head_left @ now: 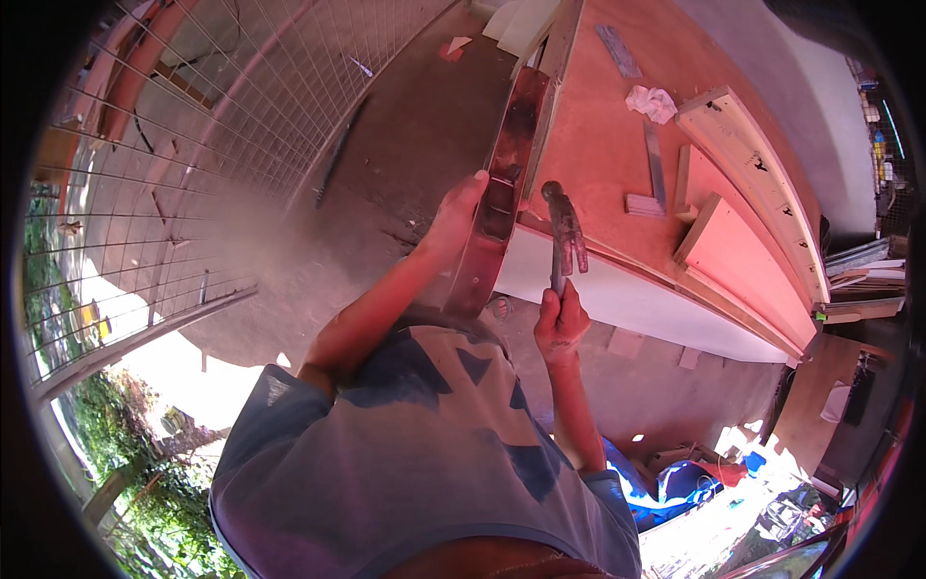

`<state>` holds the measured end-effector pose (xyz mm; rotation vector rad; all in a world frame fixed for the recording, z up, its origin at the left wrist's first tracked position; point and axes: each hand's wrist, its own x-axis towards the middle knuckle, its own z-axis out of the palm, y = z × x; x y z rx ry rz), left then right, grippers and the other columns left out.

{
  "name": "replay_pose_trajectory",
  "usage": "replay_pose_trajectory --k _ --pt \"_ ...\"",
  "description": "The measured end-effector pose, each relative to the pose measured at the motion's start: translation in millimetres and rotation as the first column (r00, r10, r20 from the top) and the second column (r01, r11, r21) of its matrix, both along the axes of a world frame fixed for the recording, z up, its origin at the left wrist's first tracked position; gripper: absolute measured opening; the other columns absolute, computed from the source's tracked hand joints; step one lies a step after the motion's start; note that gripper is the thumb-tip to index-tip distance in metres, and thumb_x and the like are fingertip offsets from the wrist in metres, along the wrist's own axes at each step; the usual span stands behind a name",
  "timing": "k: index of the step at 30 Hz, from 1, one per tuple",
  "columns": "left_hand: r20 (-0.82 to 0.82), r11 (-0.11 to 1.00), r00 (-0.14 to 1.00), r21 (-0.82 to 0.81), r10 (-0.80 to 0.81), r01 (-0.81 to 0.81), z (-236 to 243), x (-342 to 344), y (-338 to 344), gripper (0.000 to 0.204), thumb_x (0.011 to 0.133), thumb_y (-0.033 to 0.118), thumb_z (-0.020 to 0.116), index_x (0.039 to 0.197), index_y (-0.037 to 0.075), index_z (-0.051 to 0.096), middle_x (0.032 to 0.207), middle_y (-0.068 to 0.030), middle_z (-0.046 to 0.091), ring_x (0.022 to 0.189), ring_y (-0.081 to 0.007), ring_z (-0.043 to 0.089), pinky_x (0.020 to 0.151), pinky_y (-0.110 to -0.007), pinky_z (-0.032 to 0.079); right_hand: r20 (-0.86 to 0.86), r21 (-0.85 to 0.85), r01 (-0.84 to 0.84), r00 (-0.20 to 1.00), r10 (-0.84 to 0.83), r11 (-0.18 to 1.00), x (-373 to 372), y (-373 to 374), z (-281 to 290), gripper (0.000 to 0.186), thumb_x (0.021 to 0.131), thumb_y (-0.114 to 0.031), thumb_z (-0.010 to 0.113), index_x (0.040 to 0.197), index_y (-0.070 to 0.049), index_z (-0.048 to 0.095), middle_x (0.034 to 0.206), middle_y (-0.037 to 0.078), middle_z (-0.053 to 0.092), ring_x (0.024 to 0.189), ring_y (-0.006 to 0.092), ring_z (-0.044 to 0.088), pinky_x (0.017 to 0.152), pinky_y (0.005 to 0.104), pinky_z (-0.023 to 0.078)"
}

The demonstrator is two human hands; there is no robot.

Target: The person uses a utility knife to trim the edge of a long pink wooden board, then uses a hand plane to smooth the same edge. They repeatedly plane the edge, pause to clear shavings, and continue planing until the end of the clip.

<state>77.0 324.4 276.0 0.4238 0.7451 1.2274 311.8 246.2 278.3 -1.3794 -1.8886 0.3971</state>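
My left hand [455,220] is closed on the near edge of a long, narrow, dark reddish-brown wooden piece [477,259], its thumb near a black rectangular fitting or slot midway along. The piece stretches away from my body beside the left edge of the worktable [608,145]. In my right hand [562,325] is a claw hammer [567,232], gripped by the handle with its metal head up, close to the right of the wooden piece. The hammer and the piece appear apart, though the gap is hard to judge. Part of my left fingers is hidden.
On the tabletop lie a crumpled pale cloth [651,103], a try square [655,169], a flat grey strip [618,51] and a wooden frame [757,193] with angled boards. A wire mesh fence [193,116] runs along the left. Blue fabric [675,487] lies at lower right.
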Motion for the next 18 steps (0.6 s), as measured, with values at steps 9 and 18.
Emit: replay_pose_trajectory --k 9,18 --pt "-0.642 0.937 0.738 0.347 0.208 0.037 41 -17 -33 0.064 0.104 0.041 0.062 0.147 -0.003 0.043 0.126 -0.018 0.069 0.102 -0.0251 0.071 0.091 -0.039 0.056 0.485 0.006 0.295 0.834 -0.261 0.955 59 191 -76 0.025 0.096 -0.019 0.07 0.113 -0.002 0.067 0.092 0.024 0.07 0.08 0.0446 0.069 0.064 0.0524 0.053" --pt "-0.57 0.547 0.612 0.798 0.549 0.253 99 27 -26 0.098 0.078 0.029 0.094 0.147 -0.003 0.032 0.133 -0.0266 0.067 0.111 -0.0291 0.072 0.091 -0.037 0.06 -0.241 -0.111 -0.067 0.97 0.039 0.991 35 72 -34 0.033 0.085 0.009 0.059 0.117 0.004 0.066 0.103 0.019 0.072 0.099 0.0375 0.071 0.084 0.0431 0.055"
